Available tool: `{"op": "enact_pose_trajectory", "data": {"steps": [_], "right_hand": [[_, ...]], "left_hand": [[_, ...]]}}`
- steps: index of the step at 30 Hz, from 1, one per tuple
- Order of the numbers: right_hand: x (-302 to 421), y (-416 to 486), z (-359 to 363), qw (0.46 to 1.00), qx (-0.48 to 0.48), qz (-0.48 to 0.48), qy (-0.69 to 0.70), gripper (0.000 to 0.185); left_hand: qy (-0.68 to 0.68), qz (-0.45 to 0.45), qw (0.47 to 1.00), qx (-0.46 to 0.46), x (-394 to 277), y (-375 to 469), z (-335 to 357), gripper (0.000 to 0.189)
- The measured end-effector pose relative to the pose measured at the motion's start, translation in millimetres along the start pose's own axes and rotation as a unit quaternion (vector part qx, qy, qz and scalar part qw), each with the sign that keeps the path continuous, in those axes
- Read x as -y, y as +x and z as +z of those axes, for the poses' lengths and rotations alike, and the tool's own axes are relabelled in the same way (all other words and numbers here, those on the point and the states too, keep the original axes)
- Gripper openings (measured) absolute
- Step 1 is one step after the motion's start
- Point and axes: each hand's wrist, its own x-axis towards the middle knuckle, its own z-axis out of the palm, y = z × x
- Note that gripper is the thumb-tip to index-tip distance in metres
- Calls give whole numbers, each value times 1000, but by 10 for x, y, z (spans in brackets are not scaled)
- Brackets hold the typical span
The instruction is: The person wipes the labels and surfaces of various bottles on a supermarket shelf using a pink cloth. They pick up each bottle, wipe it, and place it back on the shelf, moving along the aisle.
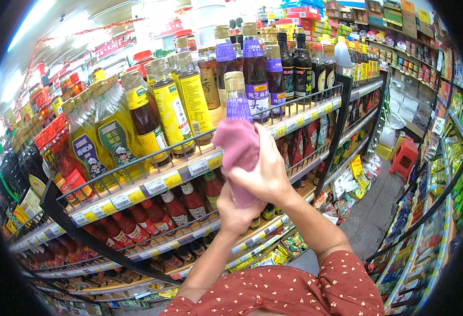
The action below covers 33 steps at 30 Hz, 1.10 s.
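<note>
A dark glass bottle (237, 103) with a clear-wrapped cap and purple neck label tilts in front of the shelf. Wrapped around its body is a pink cloth (239, 147), hiding most of the lower part. My right hand (265, 172) grips the cloth against the bottle from the right side. Below it, my left hand (235, 211) clasps the bottle's lower end, with its fingers partly hidden. Just behind stand similar sesame oil bottles (255, 75) with purple labels on the upper shelf.
A wire rail (168, 152) and price-tag strip (152, 187) run along the shelf front. Yellow-labelled bottles (172, 112) and green-yellow oil bottles (115, 126) stand left. Ketchup bottles (194, 201) fill the shelf below. A red plastic stool (404, 160) stands in the aisle at right.
</note>
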Motion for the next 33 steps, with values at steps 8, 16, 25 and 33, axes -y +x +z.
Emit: {"op": "enact_pose_trajectory", "data": {"steps": [8,16,25,33], "right_hand": [[-558,62,-225,756,162,198,602,73],[-633,-242,-27,652,195,199,706,93],[-433,-739,-59,921,189,132,313,111],[-343,-758,-202,928,137,153,311,80]], "left_hand": [[-540,-274,740,293,293,-303,-19,80],[-505,-259,777,273,325,-372,17,80],[58,26,998,27,129,-252,-21,71],[249,92,958,112,52,-313,-102,81]]}}
